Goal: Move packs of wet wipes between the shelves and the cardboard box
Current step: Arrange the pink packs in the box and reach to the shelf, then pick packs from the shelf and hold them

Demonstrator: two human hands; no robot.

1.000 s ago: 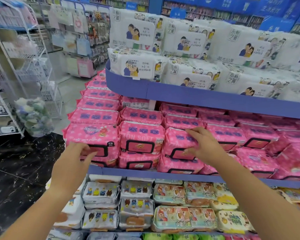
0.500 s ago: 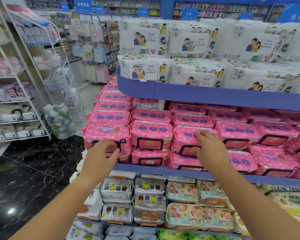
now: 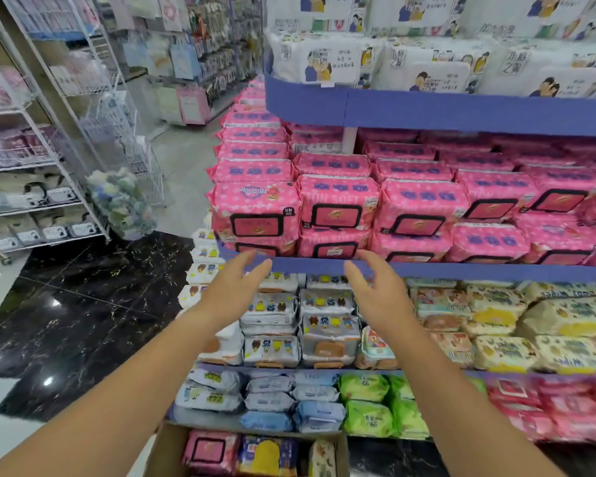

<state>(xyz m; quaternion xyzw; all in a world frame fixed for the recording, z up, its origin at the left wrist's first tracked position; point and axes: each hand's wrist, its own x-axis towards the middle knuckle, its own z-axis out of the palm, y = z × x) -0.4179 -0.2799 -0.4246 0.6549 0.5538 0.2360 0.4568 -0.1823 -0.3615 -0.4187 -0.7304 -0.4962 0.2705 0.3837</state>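
Pink packs of wet wipes (image 3: 338, 204) fill the middle blue shelf (image 3: 307, 265) in stacked rows. My left hand (image 3: 234, 290) and my right hand (image 3: 379, 294) hover in front of the shelf's front edge, palms facing each other, fingers relaxed, holding nothing. Below them sits a cardboard box (image 3: 159, 452) on the floor, holding a pink pack (image 3: 209, 451), a blue-and-yellow pack (image 3: 267, 456) and a pale pack (image 3: 322, 457).
White cartoon-printed packs (image 3: 327, 63) line the top shelf. Lower shelves carry grey, yellow, blue, green (image 3: 369, 404) and red packs. White wire racks (image 3: 49, 149) stand at the left across a dark marble floor (image 3: 83, 304); an aisle runs behind them.
Both hands have left the pink packs and dropped down to the shelf edge, moving closer together. The view has tilted down, so the cardboard box has come into sight.
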